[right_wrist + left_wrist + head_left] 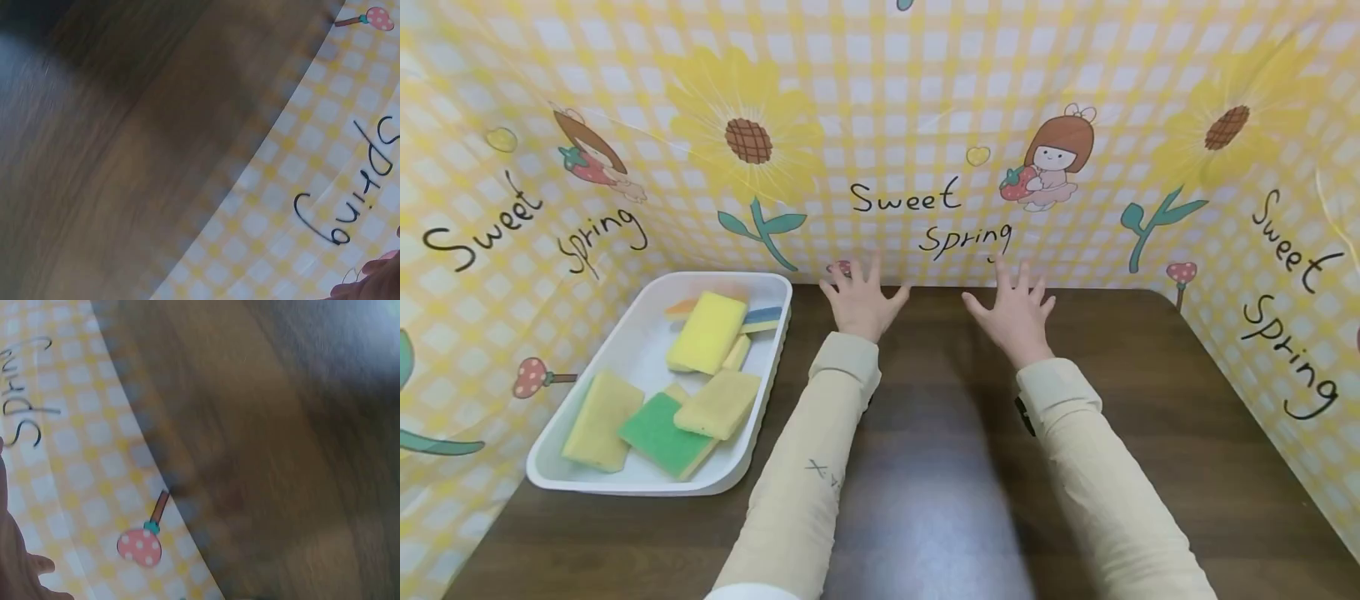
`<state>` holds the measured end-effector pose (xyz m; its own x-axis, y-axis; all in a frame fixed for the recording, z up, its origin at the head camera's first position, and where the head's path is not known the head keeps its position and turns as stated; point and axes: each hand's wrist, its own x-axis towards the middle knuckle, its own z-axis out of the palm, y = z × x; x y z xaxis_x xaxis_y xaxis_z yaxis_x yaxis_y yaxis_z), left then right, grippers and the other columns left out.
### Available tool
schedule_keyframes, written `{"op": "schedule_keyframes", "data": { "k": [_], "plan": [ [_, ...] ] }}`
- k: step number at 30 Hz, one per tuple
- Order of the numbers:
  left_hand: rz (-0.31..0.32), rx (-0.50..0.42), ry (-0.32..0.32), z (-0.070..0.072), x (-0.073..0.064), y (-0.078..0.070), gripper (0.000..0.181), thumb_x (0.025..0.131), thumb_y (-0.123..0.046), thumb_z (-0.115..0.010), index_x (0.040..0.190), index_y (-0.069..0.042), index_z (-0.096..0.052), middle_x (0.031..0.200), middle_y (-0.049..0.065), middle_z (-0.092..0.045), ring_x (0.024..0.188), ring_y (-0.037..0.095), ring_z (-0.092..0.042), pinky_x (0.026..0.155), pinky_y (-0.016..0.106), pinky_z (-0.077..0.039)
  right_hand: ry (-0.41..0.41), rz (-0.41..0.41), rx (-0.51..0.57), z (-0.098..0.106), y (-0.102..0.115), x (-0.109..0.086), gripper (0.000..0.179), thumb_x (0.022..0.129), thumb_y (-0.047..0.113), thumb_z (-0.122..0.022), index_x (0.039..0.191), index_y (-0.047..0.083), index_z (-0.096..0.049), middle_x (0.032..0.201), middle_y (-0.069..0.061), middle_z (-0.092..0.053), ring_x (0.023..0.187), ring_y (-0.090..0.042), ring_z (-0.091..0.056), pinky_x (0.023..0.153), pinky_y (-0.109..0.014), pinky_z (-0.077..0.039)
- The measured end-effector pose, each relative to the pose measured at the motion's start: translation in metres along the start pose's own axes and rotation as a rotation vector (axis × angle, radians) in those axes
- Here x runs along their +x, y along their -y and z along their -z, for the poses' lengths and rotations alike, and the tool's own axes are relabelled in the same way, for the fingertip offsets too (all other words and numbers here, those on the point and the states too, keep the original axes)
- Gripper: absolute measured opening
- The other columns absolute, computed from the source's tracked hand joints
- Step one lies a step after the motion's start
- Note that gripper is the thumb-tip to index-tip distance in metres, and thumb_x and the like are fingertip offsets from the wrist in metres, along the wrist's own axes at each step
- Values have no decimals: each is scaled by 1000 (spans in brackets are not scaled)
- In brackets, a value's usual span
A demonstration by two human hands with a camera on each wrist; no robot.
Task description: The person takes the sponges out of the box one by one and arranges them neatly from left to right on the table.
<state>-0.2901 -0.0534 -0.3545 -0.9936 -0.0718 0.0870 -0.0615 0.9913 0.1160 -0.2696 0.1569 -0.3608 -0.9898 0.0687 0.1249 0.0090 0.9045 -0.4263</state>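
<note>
"sweet spring" stands on the checked cloth point(910, 125) at left, back and right, and seemingly "x.y" on the left sleeve point(797, 492).

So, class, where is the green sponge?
In the head view, the green sponge lies at the near end of the white tray, on the person's left, a yellow sponge overlapping its right side.

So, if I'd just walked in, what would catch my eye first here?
Probably the left hand and right hand, both spread wide and holding nothing near the far edge of the brown table. Next, on the left, the white tray with sponges in it, including a green sponge. Behind, the yellow checked cloth shows big sunflowers.
</note>
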Motion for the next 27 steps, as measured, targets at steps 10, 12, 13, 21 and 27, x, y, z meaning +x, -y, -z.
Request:
{"op": "schedule_keyframes", "data": {
  "k": [10,12,13,21,27],
  "plan": [
    [96,-113,-70,19,3,54,65,91,-63,-34,101,-5,-61,109,21,-65,102,39,-60,92,49,-42,-58,42,65,-44,24,-23,69,95,52,-45,145,6,-32,147,-24,-35,137,-44,-31,113,-55,-25],
    [104,-122,-91,28,6,71,63,93,-57,-35,90,-2,-64,100,23,-67,93,39,-63,84,48,-47,-70,46,110,-52,34,-26,67,95,49,-46,142,2,-34,141,-24,-41,131,-44,-38,110,-54,-30],
    [113,-130,-103,32,7,81,60,93,-55,-36,85,-2,-63,94,23,-68,87,39,-65,78,48,-49,-69,48,134,-56,39,-28,65,96,47,-46,140,1,-36,138,-24,-44,128,-43,-41,108,-53,-33],
    [188,-154,-131,64,-1,171,59,97,-46,-39,74,4,-58,80,29,-63,69,39,-62,55,45,-47,28,82,248,-72,74,-44,47,97,44,-47,120,2,-49,108,-16,-59,94,-32,-61,80,-44,-50],
    [99,-190,63,74,-13,248,55,97,-46,-36,71,-2,-55,71,19,-61,58,26,-53,50,36,-41,144,101,377,-83,94,-60,44,98,43,-46,119,5,-47,86,-7,-58,67,-19,-55,63,-32,-45]
  ]
}}
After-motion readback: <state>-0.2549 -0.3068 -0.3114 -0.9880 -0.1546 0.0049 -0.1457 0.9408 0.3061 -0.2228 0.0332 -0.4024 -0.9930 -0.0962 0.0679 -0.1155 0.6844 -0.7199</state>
